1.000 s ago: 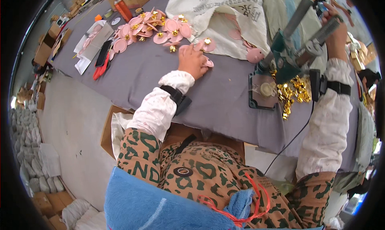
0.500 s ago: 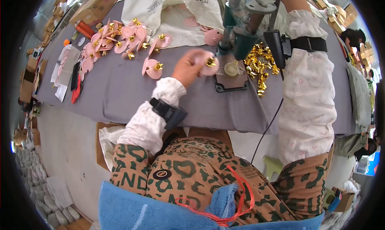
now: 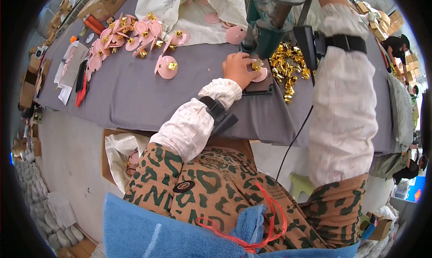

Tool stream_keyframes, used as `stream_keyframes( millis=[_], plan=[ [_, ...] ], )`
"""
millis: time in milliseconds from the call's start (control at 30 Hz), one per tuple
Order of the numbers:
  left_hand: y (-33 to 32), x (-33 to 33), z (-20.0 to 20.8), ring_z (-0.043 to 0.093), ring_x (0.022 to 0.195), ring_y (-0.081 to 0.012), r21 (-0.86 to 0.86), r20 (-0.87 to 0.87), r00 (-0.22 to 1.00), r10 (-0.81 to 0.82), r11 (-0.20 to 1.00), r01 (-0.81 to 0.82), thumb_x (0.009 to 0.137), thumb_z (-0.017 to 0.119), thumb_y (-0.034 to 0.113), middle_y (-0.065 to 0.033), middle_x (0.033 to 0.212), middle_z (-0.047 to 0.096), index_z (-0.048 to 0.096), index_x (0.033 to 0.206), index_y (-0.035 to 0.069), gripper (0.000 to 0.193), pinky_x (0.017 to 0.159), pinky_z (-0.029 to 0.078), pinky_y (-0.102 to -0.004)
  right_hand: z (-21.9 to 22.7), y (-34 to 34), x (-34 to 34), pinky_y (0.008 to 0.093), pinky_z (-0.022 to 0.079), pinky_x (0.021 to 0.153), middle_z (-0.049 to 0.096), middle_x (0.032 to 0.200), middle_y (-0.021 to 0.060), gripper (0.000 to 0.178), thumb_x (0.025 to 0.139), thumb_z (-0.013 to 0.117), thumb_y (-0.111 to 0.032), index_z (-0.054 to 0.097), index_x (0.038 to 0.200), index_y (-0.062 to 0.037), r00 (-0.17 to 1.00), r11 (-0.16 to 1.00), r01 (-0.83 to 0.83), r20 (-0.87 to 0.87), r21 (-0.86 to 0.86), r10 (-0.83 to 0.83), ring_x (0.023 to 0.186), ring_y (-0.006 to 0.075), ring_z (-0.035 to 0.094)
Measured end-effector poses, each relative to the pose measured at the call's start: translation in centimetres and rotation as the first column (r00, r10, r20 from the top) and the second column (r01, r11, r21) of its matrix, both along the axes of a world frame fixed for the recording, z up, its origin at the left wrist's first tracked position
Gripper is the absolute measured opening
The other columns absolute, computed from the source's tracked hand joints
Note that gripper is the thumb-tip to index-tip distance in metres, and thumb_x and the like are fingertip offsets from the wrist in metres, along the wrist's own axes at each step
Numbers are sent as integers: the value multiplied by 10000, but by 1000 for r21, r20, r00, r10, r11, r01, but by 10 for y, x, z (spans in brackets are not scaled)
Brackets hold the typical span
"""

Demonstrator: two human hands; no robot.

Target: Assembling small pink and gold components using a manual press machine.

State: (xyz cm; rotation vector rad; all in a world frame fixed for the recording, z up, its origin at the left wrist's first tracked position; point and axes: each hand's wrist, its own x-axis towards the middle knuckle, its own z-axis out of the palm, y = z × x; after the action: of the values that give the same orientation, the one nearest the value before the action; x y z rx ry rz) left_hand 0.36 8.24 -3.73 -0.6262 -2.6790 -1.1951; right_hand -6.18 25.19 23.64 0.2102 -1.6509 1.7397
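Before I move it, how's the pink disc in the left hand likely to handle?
Probably stiff: the pink disc shows no visible sag at the left hand's fingertips. Likely light, since it looks thin. Might rock if laid gold side down: a gold piece stands up from its face.

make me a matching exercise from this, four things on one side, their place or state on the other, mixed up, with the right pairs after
Things
1. left hand
2. loose gold pieces
3. white sack
4. blue towel

Places and states
A. lying open, with pink discs at its mouth
B. along the lower edge of the picture
C. holding a pink disc at the base of the green press
D. heaped on the table, right of the press

Right pairs
1-C, 2-D, 3-A, 4-B
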Motion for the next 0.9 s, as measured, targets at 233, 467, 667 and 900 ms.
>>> stream_keyframes(
  millis=[233,467,667,900],
  plan=[
    [-9,6,3,451,1156,-288,92,-58,997,56,995,-50,623,783,283,-80,1179,579,678,1011,104,439,976,331,-426,-117,1,178,415,480,869,636,912,200,299,935,342,-131,572,904,57,896,871,363,-379,330,-230,928,302,614],
    [-6,1,7,616,766,-322,210,-148,988,-49,975,79,613,749,181,-127,820,655,629,911,59,344,694,495,-386,-171,6,230,520,317,1042,608,809,120,212,841,444,-118,620,822,-1,999,929,48,-41,366,-36,1037,325,574],
    [-1,3,14,588,888,-321,187,-78,994,-74,978,87,646,732,183,-103,905,666,616,1036,93,417,762,474,-401,-9,24,99,293,431,613,524,794,97,240,898,453,-133,576,992,51,991,990,-71,-103,125,84,730,199,538],
    [-62,0,12,598,873,-174,378,257,950,-177,923,70,725,744,206,-89,941,635,588,1145,50,475,787,484,-309,-12,30,-47,196,313,439,565,719,25,254,881,467,-81,634,1052,5,954,823,246,-280,512,-111,539,91,473]
  ],
)
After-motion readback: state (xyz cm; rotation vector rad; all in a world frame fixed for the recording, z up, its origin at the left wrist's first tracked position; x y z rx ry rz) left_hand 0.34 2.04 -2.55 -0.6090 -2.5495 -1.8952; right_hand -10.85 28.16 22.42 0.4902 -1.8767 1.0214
